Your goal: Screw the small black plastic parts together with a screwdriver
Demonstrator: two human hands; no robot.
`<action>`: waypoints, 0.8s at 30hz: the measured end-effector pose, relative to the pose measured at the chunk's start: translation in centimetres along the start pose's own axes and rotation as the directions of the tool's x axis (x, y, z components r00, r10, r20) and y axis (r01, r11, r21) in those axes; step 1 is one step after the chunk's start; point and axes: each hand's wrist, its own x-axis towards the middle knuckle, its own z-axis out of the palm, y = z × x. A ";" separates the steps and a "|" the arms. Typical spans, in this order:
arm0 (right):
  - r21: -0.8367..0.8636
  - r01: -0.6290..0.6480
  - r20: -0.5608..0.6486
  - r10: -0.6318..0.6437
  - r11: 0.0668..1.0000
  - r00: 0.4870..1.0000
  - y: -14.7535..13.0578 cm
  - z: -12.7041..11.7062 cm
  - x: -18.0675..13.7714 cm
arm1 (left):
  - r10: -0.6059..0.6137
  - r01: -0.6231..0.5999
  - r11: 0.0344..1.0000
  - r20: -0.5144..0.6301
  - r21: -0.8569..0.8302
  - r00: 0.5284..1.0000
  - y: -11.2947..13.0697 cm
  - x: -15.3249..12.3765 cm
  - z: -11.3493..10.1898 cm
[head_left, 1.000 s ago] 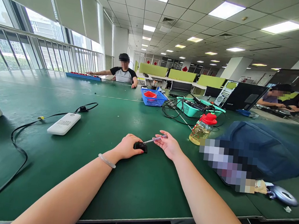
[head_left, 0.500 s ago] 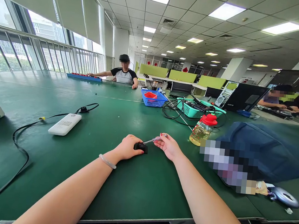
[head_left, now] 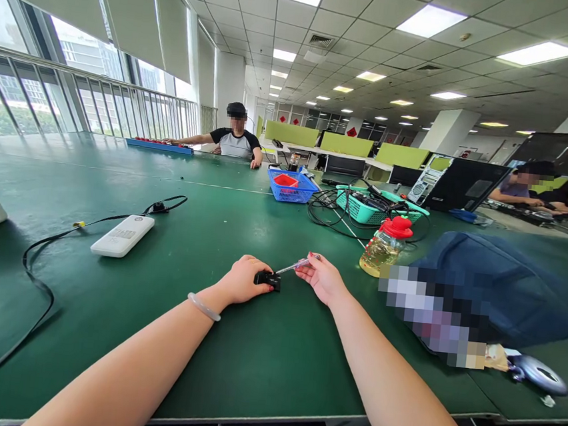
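Observation:
My left hand (head_left: 248, 280) is closed around a small black part (head_left: 268, 279) resting on the green tabletop (head_left: 270, 359). Thumb and fingers cover its left side, and I cannot make out its exact kind. In my right hand (head_left: 322, 278) is a slim screwdriver (head_left: 291, 267) with a clear handle, pinched between thumb and fingers. The shaft slants down to the left, and its tip meets the top of the black part. A pale bangle (head_left: 204, 308) circles my left wrist.
To the left lie a white power bank (head_left: 123, 236) and a black cable (head_left: 37, 276). On the right stand a red-capped bottle (head_left: 383, 249) and a dark blue bag (head_left: 498, 287). A blue basket (head_left: 293, 190) and a teal basket (head_left: 364, 212) sit farther back. Across the table sits a person (head_left: 235, 138).
My right hand has shifted very slightly to the right with the screwdriver. My left hand keeps its hold on the black part.

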 end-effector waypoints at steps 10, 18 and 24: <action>-0.046 0.108 -0.042 -0.110 0.993 0.993 -0.4 0.1 -0.1 | -0.076 0.077 0.996 -0.032 0.040 0.997 -0.5 0.1 0.2; -0.287 0.450 0.118 -0.435 0.846 0.892 -0.9 1.8 -1.5 | -0.103 0.104 0.994 -0.044 0.041 0.994 -0.6 0.1 0.4; -0.528 0.547 0.292 -0.466 0.649 0.835 -1.1 3.2 -3.1 | -0.110 0.111 0.993 -0.051 0.026 0.993 -1.0 0.3 0.6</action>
